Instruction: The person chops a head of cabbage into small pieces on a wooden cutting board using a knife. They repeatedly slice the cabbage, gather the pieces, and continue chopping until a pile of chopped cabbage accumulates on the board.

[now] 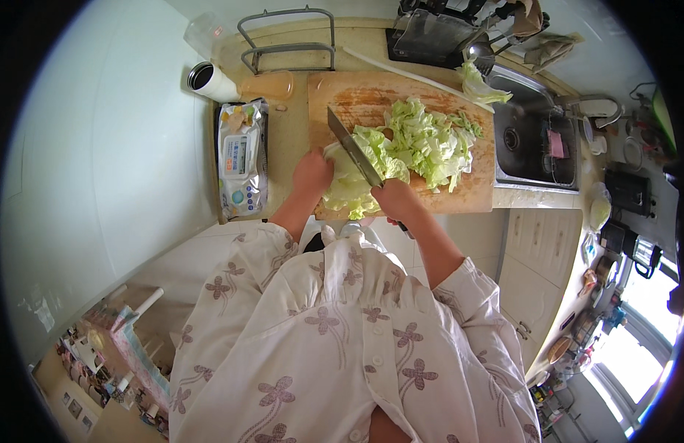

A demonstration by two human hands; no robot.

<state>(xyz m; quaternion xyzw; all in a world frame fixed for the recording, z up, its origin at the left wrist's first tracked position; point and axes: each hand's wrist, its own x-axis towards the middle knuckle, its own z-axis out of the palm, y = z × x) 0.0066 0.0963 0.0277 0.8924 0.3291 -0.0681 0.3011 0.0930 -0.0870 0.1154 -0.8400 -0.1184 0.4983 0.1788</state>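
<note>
A kitchen knife (354,147) with a broad blade and dark handle is gripped in my right hand (398,202). Its blade lies across pale green leaves (342,191), probably cabbage or lettuce. My left hand (313,173) presses on these leaves at the left side, its fingers curled and partly hidden from above. Right of the blade, a heap of cut leaves (430,141) spreads over the wooden cutting board (342,88). Whether the blade's edge touches the board is hidden by the leaves.
A wipes packet (242,160), a white tumbler (211,82) and a grey metal rack (286,49) stand leftward. Behind the board are a knife block (430,36) and a white strip (408,72). A loose leaf (480,86) hangs near the steel sink (533,138) at right.
</note>
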